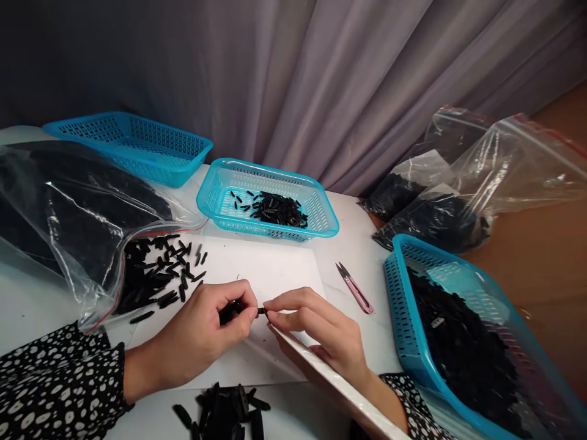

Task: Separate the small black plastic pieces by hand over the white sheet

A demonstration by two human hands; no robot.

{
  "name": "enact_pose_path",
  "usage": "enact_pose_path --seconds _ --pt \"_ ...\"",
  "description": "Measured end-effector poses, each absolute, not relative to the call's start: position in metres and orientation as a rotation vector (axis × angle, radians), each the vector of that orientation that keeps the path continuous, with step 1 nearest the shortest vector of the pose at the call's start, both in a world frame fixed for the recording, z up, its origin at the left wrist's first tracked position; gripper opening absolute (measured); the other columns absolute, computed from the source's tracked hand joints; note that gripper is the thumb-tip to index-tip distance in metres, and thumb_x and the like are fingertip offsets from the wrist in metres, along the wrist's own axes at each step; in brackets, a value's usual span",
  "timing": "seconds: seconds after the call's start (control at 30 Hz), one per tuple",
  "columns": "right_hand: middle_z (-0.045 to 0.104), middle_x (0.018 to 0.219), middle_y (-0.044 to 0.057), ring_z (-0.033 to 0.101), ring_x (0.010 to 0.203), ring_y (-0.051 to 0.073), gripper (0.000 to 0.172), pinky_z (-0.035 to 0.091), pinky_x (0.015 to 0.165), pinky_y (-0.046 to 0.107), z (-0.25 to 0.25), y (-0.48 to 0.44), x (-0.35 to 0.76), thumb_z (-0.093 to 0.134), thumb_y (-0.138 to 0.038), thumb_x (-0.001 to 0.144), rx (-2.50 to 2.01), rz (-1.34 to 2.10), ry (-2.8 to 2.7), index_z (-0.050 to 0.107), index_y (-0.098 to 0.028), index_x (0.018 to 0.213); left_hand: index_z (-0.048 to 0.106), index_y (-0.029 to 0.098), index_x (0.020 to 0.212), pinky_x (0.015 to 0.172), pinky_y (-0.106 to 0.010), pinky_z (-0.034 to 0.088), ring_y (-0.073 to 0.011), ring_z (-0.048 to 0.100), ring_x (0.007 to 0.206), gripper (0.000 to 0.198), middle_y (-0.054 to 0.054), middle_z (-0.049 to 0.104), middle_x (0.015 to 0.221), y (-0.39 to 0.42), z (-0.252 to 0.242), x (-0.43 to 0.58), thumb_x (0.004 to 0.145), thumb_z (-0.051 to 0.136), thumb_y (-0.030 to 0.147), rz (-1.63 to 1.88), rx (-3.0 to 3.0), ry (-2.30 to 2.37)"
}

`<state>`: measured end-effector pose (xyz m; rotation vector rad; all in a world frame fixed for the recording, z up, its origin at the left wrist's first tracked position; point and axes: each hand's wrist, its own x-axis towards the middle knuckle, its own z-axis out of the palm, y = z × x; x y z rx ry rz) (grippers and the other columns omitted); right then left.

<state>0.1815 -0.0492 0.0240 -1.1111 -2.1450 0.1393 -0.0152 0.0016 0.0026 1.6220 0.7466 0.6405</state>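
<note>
Counter [355, 238] brightly lit, curtain [183, 73] sunk into shadow at upper left, glare scattered across plastic bags [87, 195], outer edges stretched by lens distortion.

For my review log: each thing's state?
Left hand: closed on black pieces
Right hand: fingers at a black piece
Left bag: lying, mouth open
Left basket: upright
Middle basket: partly filled
Right basket: partly filled
Right bags: partly filled
White sheet: flat
Pink snips: lying, blades parted

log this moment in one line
left hand: pinching black piece | right hand: at piece's end | pink snips: lying on table | middle blue basket: holding black pieces
</note>
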Motion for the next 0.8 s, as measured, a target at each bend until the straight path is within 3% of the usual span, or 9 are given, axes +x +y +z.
enact_pose_path --seconds 0.1,0.4,0.8 --pt "0.066 0.101 0.002 0.059 0.092 -0.002 0.005 0.047 0.083 0.011 0.0309 -0.0521 0.1819 0.061 -0.009 0.083 -1.109 0.199 -2.152 0.065 -0.007 0.083 0.053 0.019 0.075 0.06 -0.025 0.033 -0.0123 0.041 0.066 0.026 0.003 0.047 0.069 0.0018 0.0025 -0.0157 0.095 0.048 0.032 0.658 1.608 0.743" --pt "0.066 0.099 0.0 0.058 0.09 -0.003 0.003 0.046 0.082 0.012 0.0339 -0.0557 0.1788 0.063 -0.008 0.082 -1.094 0.227 -2.131 0.066 -0.008 0.083 0.053 0.019 0.075 0.063 -0.026 0.033 -0.0123 0.042 0.066 0.027 0.003 0.048 0.068 -0.0005 0.0044 -0.0148 0.096 0.049 0.034 0.687 1.533 0.747" --pt "0.065 0.102 0.003 0.057 0.092 -0.002 0.02 0.043 0.084 0.015 0.0277 -0.0547 0.1766 0.051 -0.016 0.093 -1.025 0.165 -2.09 0.065 -0.007 0.083 0.055 0.018 0.077 0.061 -0.024 0.033 -0.0103 0.042 0.066 0.026 0.004 0.048 0.069 0.0022 -0.0009 -0.0149 0.098 0.048 0.032 0.69 1.596 0.706"
